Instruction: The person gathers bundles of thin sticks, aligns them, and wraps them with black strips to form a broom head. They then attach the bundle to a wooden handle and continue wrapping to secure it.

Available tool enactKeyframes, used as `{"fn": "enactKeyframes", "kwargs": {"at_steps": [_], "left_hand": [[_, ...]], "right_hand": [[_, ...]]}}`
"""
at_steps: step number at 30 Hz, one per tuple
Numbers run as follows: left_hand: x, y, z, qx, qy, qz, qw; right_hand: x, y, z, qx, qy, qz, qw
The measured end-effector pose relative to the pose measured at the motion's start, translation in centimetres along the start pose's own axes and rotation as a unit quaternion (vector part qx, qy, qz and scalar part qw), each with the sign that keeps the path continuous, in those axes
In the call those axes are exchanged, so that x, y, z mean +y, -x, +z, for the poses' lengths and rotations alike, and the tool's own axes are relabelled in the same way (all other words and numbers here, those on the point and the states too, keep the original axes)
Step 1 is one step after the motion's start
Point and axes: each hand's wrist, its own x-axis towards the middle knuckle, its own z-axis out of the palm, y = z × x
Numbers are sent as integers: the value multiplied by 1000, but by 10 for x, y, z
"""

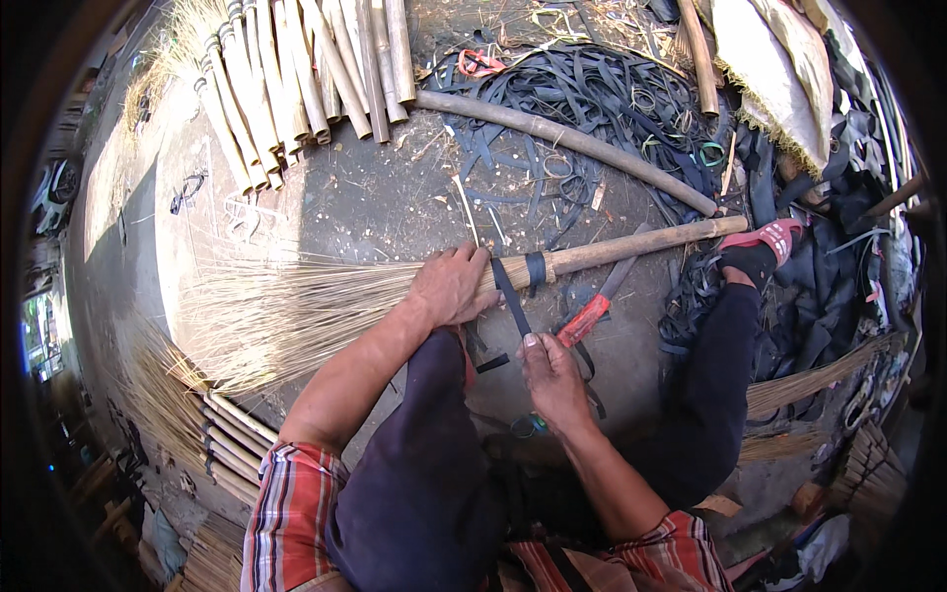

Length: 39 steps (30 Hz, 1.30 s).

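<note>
A stick broom lies across the ground before me, its pale bristles (286, 296) fanned to the left and its bamboo handle (641, 244) pointing right. My left hand (449, 284) is wrapped round the bundled bristles close to the handle. A black rubber strip (511, 296) runs from the bundle towards me, stretched straight, and my right hand (554, 383) pinches its near end. One black band (536, 268) is wound round the broom where bristles meet bamboo. Beside my right hand, a knife with a red-wrapped handle (586, 320) lies partly under the broom handle.
My foot in a red and black covering (767, 249) is by the handle's far end. Beyond lie a loose bamboo pole (562, 136) and a heap of black rubber strips (602, 94). Bamboo-handled brooms (286, 74) are stacked at the far left, more (232, 449) at the near left.
</note>
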Motion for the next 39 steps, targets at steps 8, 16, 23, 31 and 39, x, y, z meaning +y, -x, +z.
{"fn": "enactKeyframes", "kwargs": {"at_steps": [8, 16, 23, 31, 39], "left_hand": [[10, 3, -13, -73, 28, -34, 996], [1, -3, 10, -57, 34, -24, 997], [-2, -8, -3, -74, 53, -26, 995], [7, 13, -43, -60, 292, -44, 954], [24, 39, -53, -87, 491, 12, 867]], "right_hand": [[-26, -8, 1, -13, -13, -6, 1000], [-45, 36, 2, -25, 105, -79, 991], [-35, 80, -9, -38, 151, -81, 984], [50, 23, -29, -51, 171, -66, 982], [53, -75, -56, 3, 346, -247, 905]]}}
